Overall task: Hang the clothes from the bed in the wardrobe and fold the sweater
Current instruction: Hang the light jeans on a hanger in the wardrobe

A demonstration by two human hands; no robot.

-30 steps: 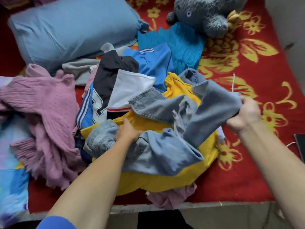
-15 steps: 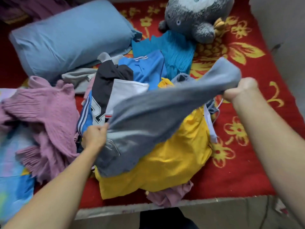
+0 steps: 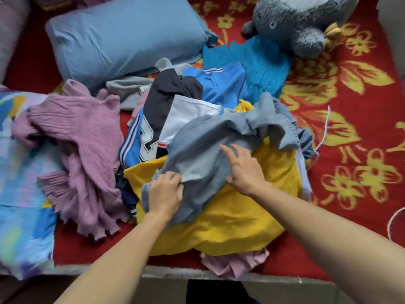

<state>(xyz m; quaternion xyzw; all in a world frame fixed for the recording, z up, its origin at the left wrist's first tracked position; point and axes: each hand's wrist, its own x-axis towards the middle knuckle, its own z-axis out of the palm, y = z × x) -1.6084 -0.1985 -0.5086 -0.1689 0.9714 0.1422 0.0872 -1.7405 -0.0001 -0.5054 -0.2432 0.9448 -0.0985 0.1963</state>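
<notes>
The grey garment (image 3: 210, 139) runs up-right from the left hand (image 3: 166, 194), whose grip pinches its near corner. (The right hand (image 3: 245, 170) rests spread mid-cloth.)

A home bedroom: a bed (image 3: 175, 273) with a red floral blanket (image 3: 350, 194), pillow (image 3: 122, 38) at eleven o'clock, plush toy (image 3: 291, 25) at one, clothes (image 3: 230, 216) heaped centrally.

Soft, even light of no clear direction keeps the red bedcover (image 3: 350, 172) vivid, leaving only faint shadows in the folds of the grey garment (image 3: 208, 154) and a dimmer patch at the top left corner. The whole picture is slightly soft, and the patterned sheet (image 3: 19, 172) at the left edge is smeared with blur. The wide lens bows the bed edge (image 3: 175, 272) and stretches the forearms (image 3: 328, 238) towards the bottom corners.
</notes>
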